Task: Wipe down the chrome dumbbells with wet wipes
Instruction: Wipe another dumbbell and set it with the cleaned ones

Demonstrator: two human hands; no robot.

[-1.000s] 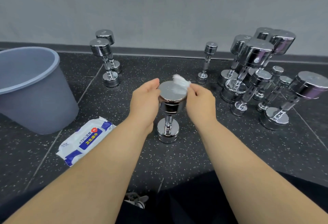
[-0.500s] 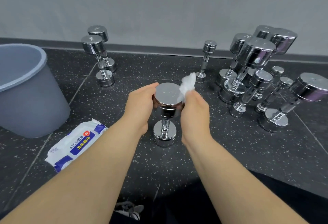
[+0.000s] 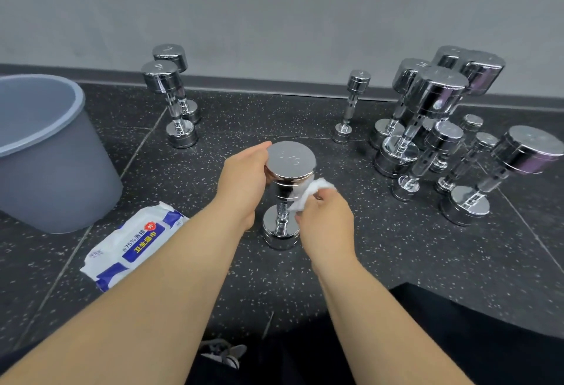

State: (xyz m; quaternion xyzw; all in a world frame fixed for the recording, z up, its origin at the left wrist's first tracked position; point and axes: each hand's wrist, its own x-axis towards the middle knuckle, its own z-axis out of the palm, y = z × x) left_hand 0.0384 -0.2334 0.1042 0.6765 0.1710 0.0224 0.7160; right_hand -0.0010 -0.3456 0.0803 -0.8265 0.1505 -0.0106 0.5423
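Note:
A chrome dumbbell (image 3: 290, 160) stands upright on the dark speckled floor in front of me. My left hand (image 3: 242, 183) grips the left side of its top head. My right hand (image 3: 325, 221) pinches a crumpled white wet wipe (image 3: 306, 193) and presses it against the lower right side of the top head, near the handle. The handle and bottom head show between my hands.
A grey bin (image 3: 45, 152) stands at the left. A blue-and-white wet wipe pack (image 3: 134, 245) lies beside my left forearm. Two chrome dumbbells (image 3: 171, 103) stand at the back left, one small dumbbell (image 3: 351, 106) at the back centre, and several more dumbbells (image 3: 442, 128) cluster at the right.
My right hand has carried the wipe from the top rim of the dumbbell head down its right side toward the handle. My left hand keeps its grip on the head.

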